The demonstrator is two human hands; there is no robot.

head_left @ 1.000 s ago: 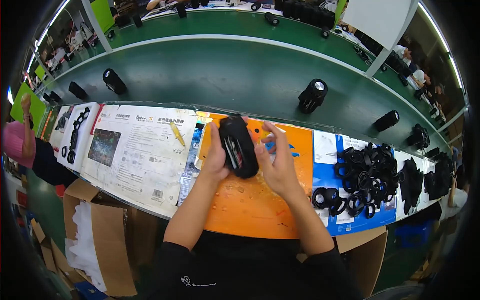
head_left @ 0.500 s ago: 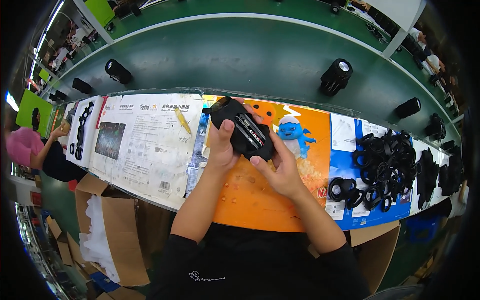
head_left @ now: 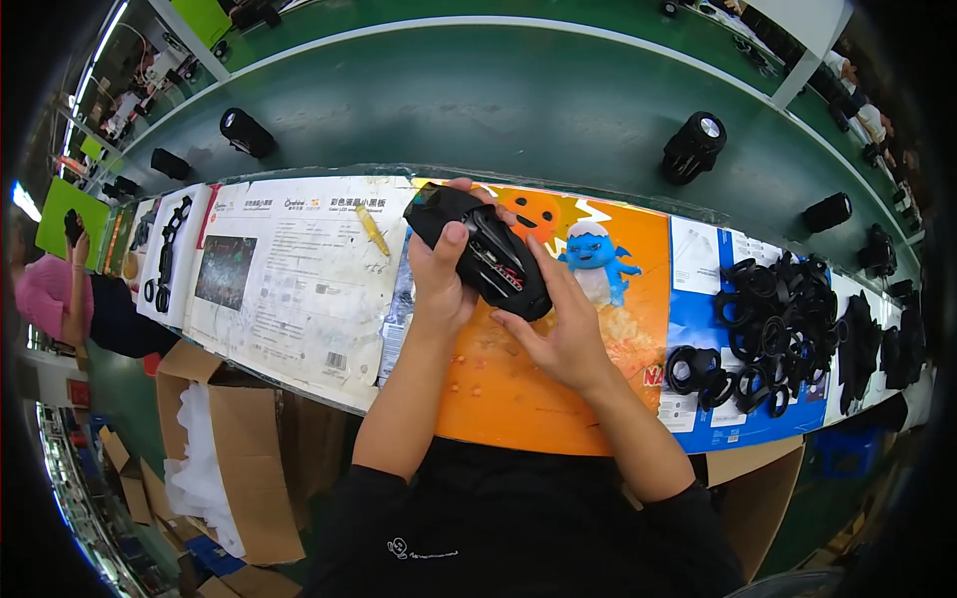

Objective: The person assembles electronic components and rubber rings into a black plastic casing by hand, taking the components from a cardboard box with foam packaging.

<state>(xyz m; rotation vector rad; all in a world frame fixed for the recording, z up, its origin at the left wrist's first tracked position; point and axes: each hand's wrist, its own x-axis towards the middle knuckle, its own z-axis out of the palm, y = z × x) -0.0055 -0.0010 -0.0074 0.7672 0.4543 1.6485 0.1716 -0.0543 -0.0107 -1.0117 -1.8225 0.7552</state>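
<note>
Over the orange printed sheet [head_left: 518, 399], I hold a black portable speaker [head_left: 506, 269] tilted, its upper end toward the left. A glossy panel with silver and red markings shows on its side. My left hand [head_left: 444, 279] wraps its left side, thumb raised along the front and fingertips showing at the far edge. My right hand [head_left: 570, 334] closes on the lower right end, with the fingers along its right side and the thumb near its lower edge.
A heap of black rings [head_left: 773, 329] lies to the right, on a blue sheet. A yellow pen-like tool [head_left: 372, 231] rests on the white board [head_left: 299, 289] at left. Beyond the bench, a green conveyor [head_left: 459, 110] carries several black speakers [head_left: 695, 148]. Cardboard boxes [head_left: 244, 468] stand below. A co-worker [head_left: 60, 299] is at far left.
The speaker has turned slightly in my hands, so its panel faces a little differently. The view has shifted slightly. At far left, the co-worker's hand has risen, holding a black object.
</note>
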